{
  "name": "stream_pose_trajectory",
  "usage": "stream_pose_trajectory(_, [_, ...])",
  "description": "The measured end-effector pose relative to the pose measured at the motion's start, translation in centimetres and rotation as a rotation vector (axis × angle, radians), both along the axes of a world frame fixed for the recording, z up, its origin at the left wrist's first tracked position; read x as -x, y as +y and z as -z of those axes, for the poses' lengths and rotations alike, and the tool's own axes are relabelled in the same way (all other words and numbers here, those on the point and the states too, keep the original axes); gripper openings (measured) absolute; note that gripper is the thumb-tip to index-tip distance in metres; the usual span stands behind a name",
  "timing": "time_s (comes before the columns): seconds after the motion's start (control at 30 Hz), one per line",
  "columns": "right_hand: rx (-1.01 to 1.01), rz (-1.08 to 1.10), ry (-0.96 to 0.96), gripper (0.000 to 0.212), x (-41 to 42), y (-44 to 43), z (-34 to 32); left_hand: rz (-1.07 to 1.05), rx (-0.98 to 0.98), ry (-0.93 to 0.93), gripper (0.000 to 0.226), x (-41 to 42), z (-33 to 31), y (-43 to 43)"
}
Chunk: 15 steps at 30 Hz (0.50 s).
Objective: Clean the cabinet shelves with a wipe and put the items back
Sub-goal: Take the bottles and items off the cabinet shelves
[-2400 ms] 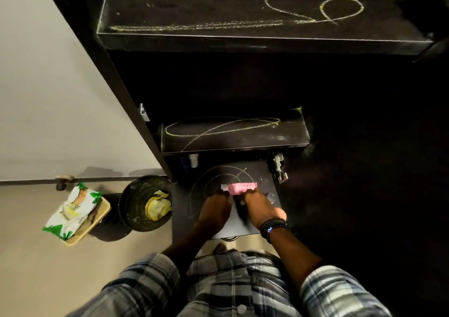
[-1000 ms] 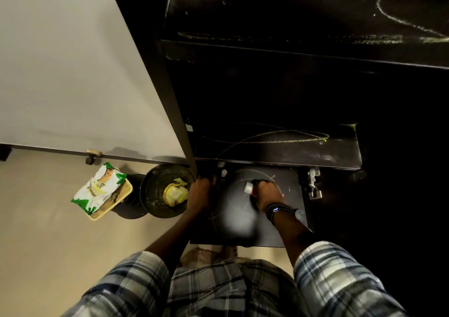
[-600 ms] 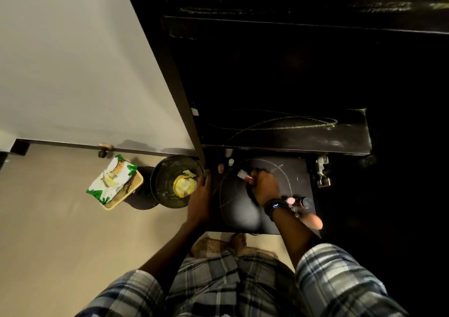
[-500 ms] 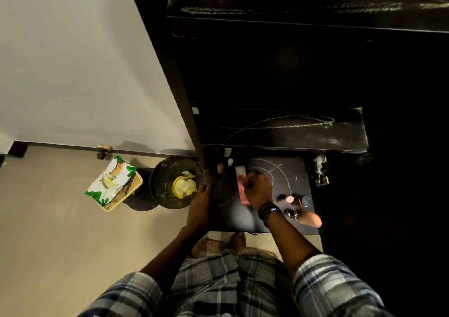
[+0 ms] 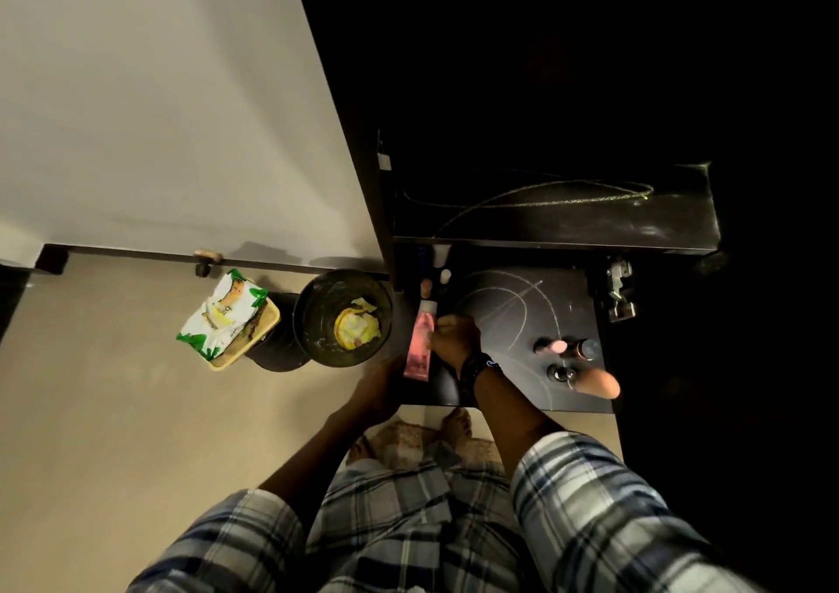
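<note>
The pink tube (image 5: 420, 342) is over the left part of the bottom shelf (image 5: 522, 320), its white cap pointing toward the back of the cabinet and its flat end toward the front edge. Whether it touches the shelf cannot be told. The right hand (image 5: 456, 336) holds it from the right side, fingers curled round its middle, with a dark wristband (image 5: 479, 365) on the wrist. The left hand (image 5: 379, 383) is at the shelf's front-left corner, just below the tube's flat end. It is too dark to tell how its fingers lie or whether they touch the tube. Pale curved chalk-like lines cross the dark shelf. Near its right front corner stand several small bottles (image 5: 551, 346) close together, with a peach-coloured rounded item (image 5: 601, 383) just beside them at the edge. A few more small containers (image 5: 426, 288) sit at the back left. The upper shelf (image 5: 567, 215) above carries similar pale lines, and a metal hinge (image 5: 617, 293) shows on the right wall. Left of the cabinet, on the floor (image 5: 91, 411), a dark round bin (image 5: 318, 320) holds crumpled yellowish wipes (image 5: 356, 325), and a green-and-white wipes pack (image 5: 224, 315) lies beside it on a low stand. The white cabinet door (image 5: 159, 93) is swung open to the left.
</note>
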State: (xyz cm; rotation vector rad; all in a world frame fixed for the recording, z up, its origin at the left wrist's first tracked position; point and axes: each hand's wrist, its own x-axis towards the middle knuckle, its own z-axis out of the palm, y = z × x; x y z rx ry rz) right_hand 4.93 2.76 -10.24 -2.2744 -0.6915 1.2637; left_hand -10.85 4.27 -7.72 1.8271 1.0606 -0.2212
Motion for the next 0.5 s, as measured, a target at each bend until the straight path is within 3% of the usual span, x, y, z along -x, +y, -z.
stream_pose_trajectory(0.07, [-0.019, -0.019, -0.042, 0.019, -0.1, -0.2, -0.1, 0.005, -0.029, -0.002, 0.042, -0.1, 0.0, 0.0])
stream_pose_trajectory(0.13, [-0.055, 0.005, -0.1, 0.007, -0.4, -0.9, -1.1, 0.011, -0.1, 0.001, 0.043, -0.4, 0.2, 0.0])
stream_pose_trajectory(0.33, [-0.323, 0.052, -0.469, 0.019, -4.2, -6.0, -5.8, 0.071, -0.237, -0.088, 0.042, -5.9, -1.0, -1.9])
stream_pose_trajectory(0.5, [-0.239, 0.119, -0.61, 0.03, -9.0, -10.1, -8.5, 0.213, -0.262, -0.242, 0.053, -12.7, -1.0, -4.3])
